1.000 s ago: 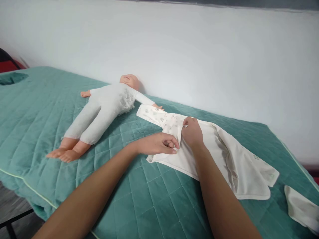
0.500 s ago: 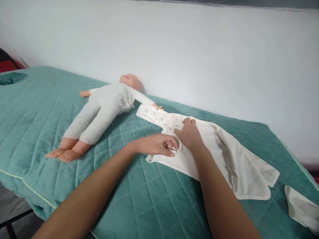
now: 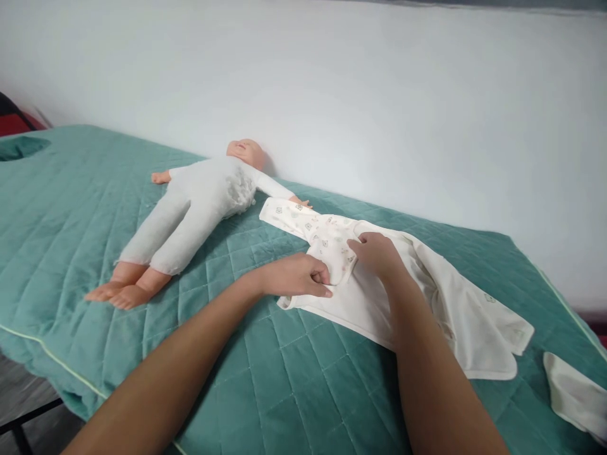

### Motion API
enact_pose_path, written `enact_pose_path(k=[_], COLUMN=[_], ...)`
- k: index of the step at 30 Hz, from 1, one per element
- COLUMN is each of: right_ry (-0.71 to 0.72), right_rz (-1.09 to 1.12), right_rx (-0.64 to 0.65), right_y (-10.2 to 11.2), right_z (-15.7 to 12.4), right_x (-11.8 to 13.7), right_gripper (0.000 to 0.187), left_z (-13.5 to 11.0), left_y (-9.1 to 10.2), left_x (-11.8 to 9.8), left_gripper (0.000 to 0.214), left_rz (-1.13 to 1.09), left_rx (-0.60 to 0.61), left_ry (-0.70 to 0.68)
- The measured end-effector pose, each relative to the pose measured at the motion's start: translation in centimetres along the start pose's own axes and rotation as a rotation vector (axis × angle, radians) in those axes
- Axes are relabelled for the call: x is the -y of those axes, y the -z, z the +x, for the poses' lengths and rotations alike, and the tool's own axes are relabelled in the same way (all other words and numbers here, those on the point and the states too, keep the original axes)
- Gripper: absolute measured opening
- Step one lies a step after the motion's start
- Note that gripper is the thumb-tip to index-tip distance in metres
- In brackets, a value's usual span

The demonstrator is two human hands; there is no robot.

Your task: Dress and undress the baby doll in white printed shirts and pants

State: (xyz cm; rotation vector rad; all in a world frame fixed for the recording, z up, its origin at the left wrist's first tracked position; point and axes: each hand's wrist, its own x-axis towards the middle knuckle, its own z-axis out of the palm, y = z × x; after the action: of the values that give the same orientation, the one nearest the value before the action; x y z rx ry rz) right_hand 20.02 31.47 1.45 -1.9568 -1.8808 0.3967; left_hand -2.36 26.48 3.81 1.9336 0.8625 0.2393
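A white baby shirt (image 3: 365,309) lies spread on the green bed cover, its plain inner side facing up over most of it. At its left part, a flap with small printed figures is folded over. My left hand (image 3: 301,276) is closed at the near corner of this flap, fingers curled and thumb along the cloth. Farther right, my right hand (image 3: 378,254) pinches the flap's other edge between thumb and fingers. A baby doll (image 3: 203,189) in a white cloth body lies on its back to the left, one hand touching the shirt's printed sleeve.
The quilted green cover (image 3: 284,392) stretches under everything, up against a white wall (image 3: 332,95). Another piece of white cloth (image 3: 576,392) lies at the right edge. Bottom left shows the bed's edge with a black metal bar (image 3: 31,417).
My right hand has shifted right and slightly nearer, drawing the printed flap out flatter. The fingers of my left hand have curled tighter on the flap's corner. The doll stays put.
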Motion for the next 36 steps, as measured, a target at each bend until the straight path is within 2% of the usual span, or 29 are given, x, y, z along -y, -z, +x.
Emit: enact_pose_path(k=[2, 4, 7, 9, 11, 14, 17, 20, 23, 26, 29, 32, 36], right_ry=[-0.03, -0.059, -0.027, 0.055, 0.17, 0.322, 0.356, 0.336, 0.298, 0.249, 0.235, 0.275, 0.294], right_rz=[0.29, 0.699, 1.174, 1.266, 1.231, 1.025, 0.772, 0.631, 0.604, 0.626, 0.739, 0.834, 0.717], right_rx=[0.021, 0.076, 0.2, 0.259, 0.268, 0.22, 0.158, 0.094, 0.05, 0.019, 0.033, 0.024, 0.031], right_y=[-0.2, -0.7, -1.6, -2.1, -2.5, -2.9, -3.2, -3.6, -3.8, -3.8, -3.4, -3.0, -3.1], right_z=[0.2, 0.2, 0.1, 0.0, -0.1, -0.1, -0.1, -0.2, -0.3, -0.3, -0.3, -0.3, -0.6], right_x=[0.1, 0.5, 1.4, 1.9, 2.1, 2.2, 2.4, 2.7, 3.0, 3.0, 3.0, 3.0, 3.1], right_gripper=[0.037, 0.03, 0.019, 0.019, 0.027, 0.039, 0.04, 0.047, 0.049, 0.034, 0.024, 0.024, 0.031], left_z=[-0.5, -1.4, -3.2, -4.2, -4.8, -5.1, -4.9, -4.9, -5.1, -5.3, -5.6, -5.7, -5.5], left_y=[0.7, 1.7, 3.5, 4.4, 4.9, 5.1, 5.1, 5.2, 5.5, 5.7, 5.8, 5.9, 5.8], left_x=[-0.1, 0.1, 1.0, 1.9, 2.7, 3.3, 3.5, 3.7, 3.9, 3.7, 3.3, 3.2, 3.6], left_gripper=[0.027, 0.029, 0.033, 0.036, 0.037, 0.036, 0.035, 0.034, 0.032, 0.03, 0.03, 0.031, 0.029], left_rz=[-0.053, -0.14, -0.266, -0.326, -0.358, -0.36, -0.345, -0.332, -0.293, -0.259, -0.263, -0.271, -0.254], left_rx=[0.032, 0.013, -0.162, -0.252, -0.274, -0.31, -0.335, -0.293, -0.27, -0.263, -0.259, -0.266, -0.271], left_ry=[-0.025, -0.04, -0.007, 0.055, 0.128, 0.187, 0.201, 0.204, 0.222, 0.248, 0.253, 0.249, 0.258])
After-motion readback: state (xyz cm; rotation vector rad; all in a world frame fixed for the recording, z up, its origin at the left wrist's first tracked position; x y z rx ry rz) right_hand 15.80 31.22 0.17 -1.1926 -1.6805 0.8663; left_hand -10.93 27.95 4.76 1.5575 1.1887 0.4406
